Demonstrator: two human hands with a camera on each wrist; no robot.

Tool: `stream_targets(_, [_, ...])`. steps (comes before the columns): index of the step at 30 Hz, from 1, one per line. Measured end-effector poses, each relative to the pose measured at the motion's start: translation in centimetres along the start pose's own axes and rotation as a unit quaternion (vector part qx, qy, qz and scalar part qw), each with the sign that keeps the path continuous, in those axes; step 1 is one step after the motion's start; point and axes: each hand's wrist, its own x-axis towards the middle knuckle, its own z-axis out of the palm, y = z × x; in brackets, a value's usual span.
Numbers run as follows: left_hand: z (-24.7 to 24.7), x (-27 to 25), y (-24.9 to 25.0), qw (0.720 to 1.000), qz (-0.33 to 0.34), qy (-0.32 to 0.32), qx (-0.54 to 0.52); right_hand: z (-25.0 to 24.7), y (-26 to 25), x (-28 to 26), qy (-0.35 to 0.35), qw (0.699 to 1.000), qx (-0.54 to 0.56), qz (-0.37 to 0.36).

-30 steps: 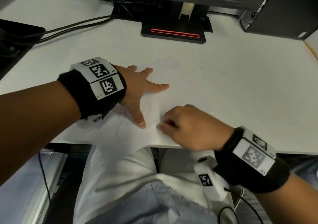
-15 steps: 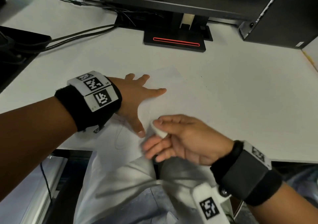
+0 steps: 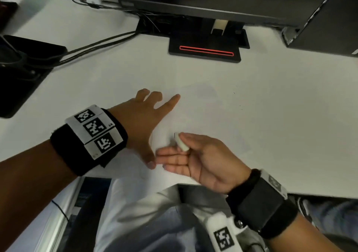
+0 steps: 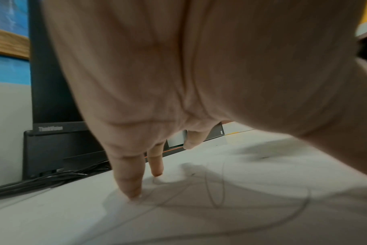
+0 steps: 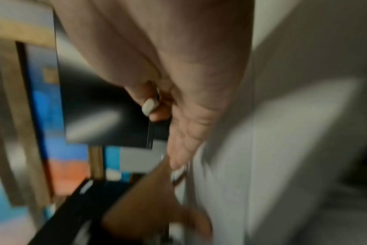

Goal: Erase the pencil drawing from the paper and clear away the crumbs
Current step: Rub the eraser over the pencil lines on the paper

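A white sheet of paper (image 3: pixel 209 120) lies on the white desk, its near end hanging over the front edge. My left hand (image 3: pixel 155 127) rests flat on the paper's left part with fingers spread. In the left wrist view its fingertips (image 4: pixel 132 187) press the paper (image 4: pixel 262 215) beside thin pencil lines (image 4: pixel 216 190). My right hand (image 3: pixel 172 147) hovers just right of the left thumb, palm turned up, pinching a small white eraser (image 3: pixel 182 144) between thumb and forefinger. The right wrist view is blurred but shows the eraser (image 5: pixel 150 107) in the fingers.
A black monitor stand with a red stripe (image 3: pixel 205 50) sits at the back, with cables (image 3: pixel 93 44) running left to a black object (image 3: pixel 23 67). A dark box (image 3: pixel 329 19) stands back right. The desk's front edge (image 3: pixel 310 194) runs just behind my right wrist.
My right hand has lifted off the paper and turned palm up, still holding the eraser. The left hand stays pressed on the sheet.
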Motion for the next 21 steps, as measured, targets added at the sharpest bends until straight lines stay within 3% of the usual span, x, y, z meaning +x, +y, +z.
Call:
stream_targets(3, [0.0, -0.4, -0.2, 1.0, 0.005, 0.003, -0.026, -2.9, -2.7, 1.0, 0.071, 0.99, 0.114, -0.049])
stream_targets(6, [-0.2, -0.8, 0.0, 0.999, 0.007, -0.008, -0.051, -6.2, -6.3, 0.3, 0.174, 0.937, 0.235, -0.191])
stream_targets(8, [-0.5, -0.8, 0.1, 0.997, 0.011, -0.018, -0.068, -5.8, -6.6, -0.8, 0.159, 0.926, 0.257, -0.224])
stream_targets(10, [-0.8, -0.6, 0.1, 0.995, 0.015, -0.024, -0.097, -3.7, -4.7, -0.7, 0.095, 0.957, 0.216, -0.17])
stream_targets(13, [-0.7, -0.2, 0.1, 0.992, 0.012, -0.023, -0.121, -0.4, -1.5, 0.3, 0.005, 0.996, 0.081, -0.027])
stream_targets(15, [-0.5, -0.1, 0.1, 0.994, -0.001, -0.03, -0.107, -0.7, -2.1, 1.2, 0.025, 0.996, 0.081, -0.008])
stream_targets(17, [-0.6, -0.3, 0.1, 0.994, -0.016, -0.04, -0.097, -3.3, -4.4, 1.7, 0.101, 0.978, 0.168, -0.07])
stream_targets(19, [-0.9, -0.6, 0.3, 0.995, -0.022, -0.048, -0.081, -6.6, -7.4, 1.2, 0.185, 0.94, 0.23, -0.172])
stream_targets(21, [-1.2, -0.7, 0.5, 0.997, -0.023, -0.048, -0.06, -8.0, -9.4, 0.1, 0.215, 0.916, 0.241, -0.239])
